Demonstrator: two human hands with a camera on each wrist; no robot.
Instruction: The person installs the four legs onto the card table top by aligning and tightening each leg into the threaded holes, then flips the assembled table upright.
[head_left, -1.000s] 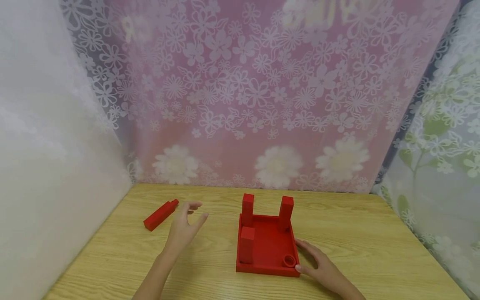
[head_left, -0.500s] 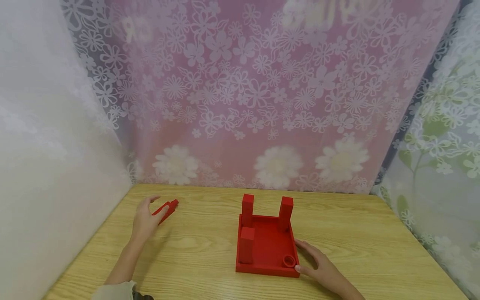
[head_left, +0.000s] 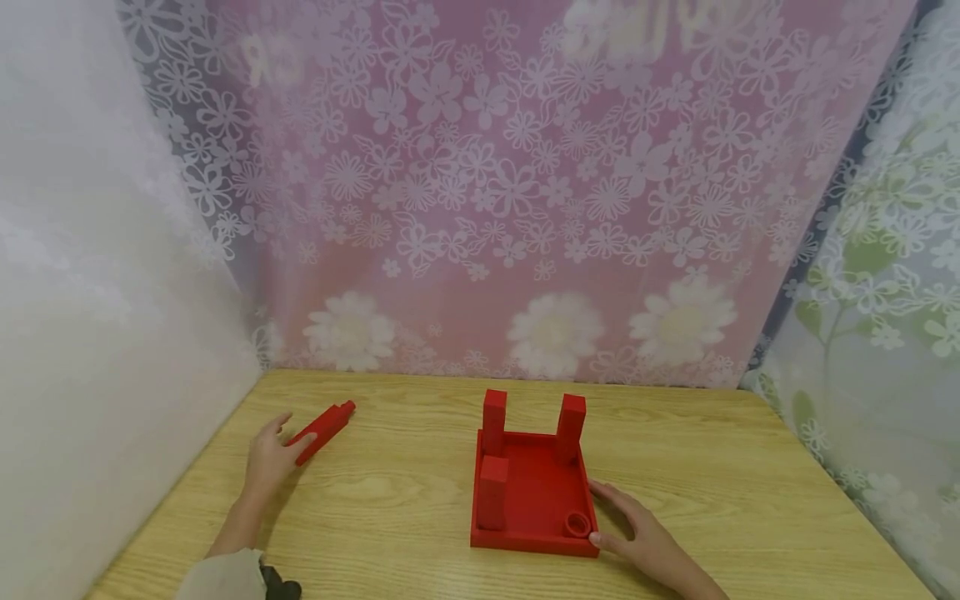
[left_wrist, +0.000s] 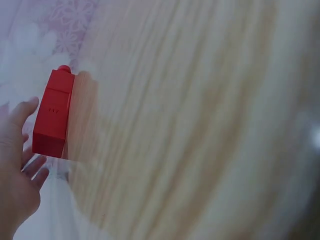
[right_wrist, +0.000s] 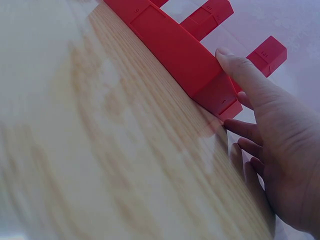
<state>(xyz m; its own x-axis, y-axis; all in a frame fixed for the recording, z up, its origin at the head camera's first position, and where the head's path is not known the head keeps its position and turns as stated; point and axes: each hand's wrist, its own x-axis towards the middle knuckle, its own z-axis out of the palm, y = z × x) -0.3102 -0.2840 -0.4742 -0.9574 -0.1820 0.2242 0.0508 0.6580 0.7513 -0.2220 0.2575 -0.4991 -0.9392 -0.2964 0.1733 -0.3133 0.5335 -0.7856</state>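
Yellowish wood-grain tabletop [head_left: 397,508] before a pink floral curtain [head_left: 450,217]

A red, square-sided bar [head_left: 327,427] with 1 round stub lies at the table's left. The left hand [head_left: 270,457] is loosely spread at its near end, ungrasping; contact cannot be told. The right hand [head_left: 647,540], unclenched, touches a shallow red square tray [head_left: 536,492] at its near right corner, beside a red ring [head_left: 577,524]. 3 red square posts [head_left: 493,493] stand at the other corners.

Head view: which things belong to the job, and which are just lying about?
Likely job:
red rimmed tray, right hand at its corner
three upright red posts
red ring
red square bar by left hand

Surroundings, nothing stray:
wood-grain table
pink floral backdrop
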